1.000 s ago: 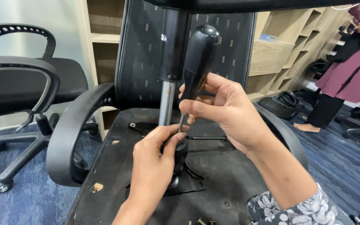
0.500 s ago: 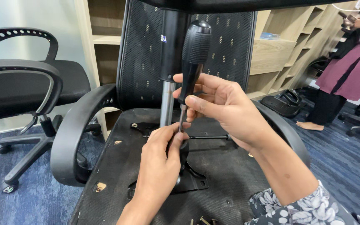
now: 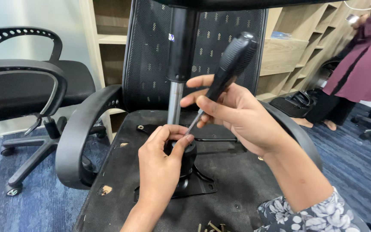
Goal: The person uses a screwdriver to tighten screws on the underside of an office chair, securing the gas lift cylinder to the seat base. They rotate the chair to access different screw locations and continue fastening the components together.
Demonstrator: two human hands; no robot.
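Currently on the bench: screwdriver at an upturned chair base

Item 1. Screwdriver (image 3: 226, 73), black moulded handle, thin steel shaft. Slanted, handle up and to the right, tip down at the black mechanism (image 3: 185, 161) on the underside of the overturned chair seat (image 3: 121, 189). Tip itself hidden behind fingers; what it meets cannot be made out.

Item 2. Right hand (image 3: 241, 116), fingers wrapped around the lower handle and the shaft top, index finger extended. Floral sleeve cut off at the lower edge.

Item 3. Left hand (image 3: 162, 161), fingers curled about the mechanism's round collar, pinching near the shaft tip. Whether it grips a screw cannot be told.

Item 4. Gas-lift column (image 3: 178, 64), black above, bright metal below, upright just behind the hands; top cut off.

Item 5. Armrests, one left (image 3: 78, 137), one partly hidden behind the right forearm.

Item 6. Loose screws (image 3: 213, 226), bottom edge, partly cropped.

Item 7. Second office chair (image 3: 22, 86), left, upright.

Item 8. Wooden shelving (image 3: 284, 56) behind; another person (image 3: 361, 64) far right, mostly out of frame.
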